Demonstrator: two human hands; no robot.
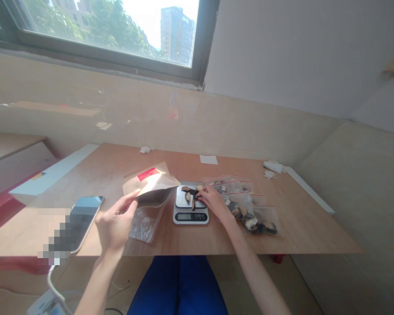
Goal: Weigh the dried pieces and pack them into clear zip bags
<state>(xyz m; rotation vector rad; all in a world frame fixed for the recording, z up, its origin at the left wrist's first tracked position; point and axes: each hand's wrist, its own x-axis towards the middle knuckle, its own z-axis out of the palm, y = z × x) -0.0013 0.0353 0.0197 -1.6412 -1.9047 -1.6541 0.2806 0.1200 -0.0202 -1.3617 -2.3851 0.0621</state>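
My left hand (118, 221) grips the lower edge of a brown paper pouch (157, 181) with a red label, its mouth gaping and tilted toward the scale. A white digital kitchen scale (175, 217) stands in front of me; its display is too small to read. Several dried slices (188, 197), dark-skinned with pale insides, lie on its plate. Over the plate's right side, my right hand (213, 200) has its fingers closed on one of the dark slices. Clear zip bags (265, 221) holding similar dark slices lie to the right of that hand.
Under the pouch lies a clear plastic bag (144, 225). At left a phone (85, 210) is plugged into a white cable (54, 280). A white paper (209, 159) and crumpled tissues (273, 166) lie toward the wall. The table's front edge is close to my lap.
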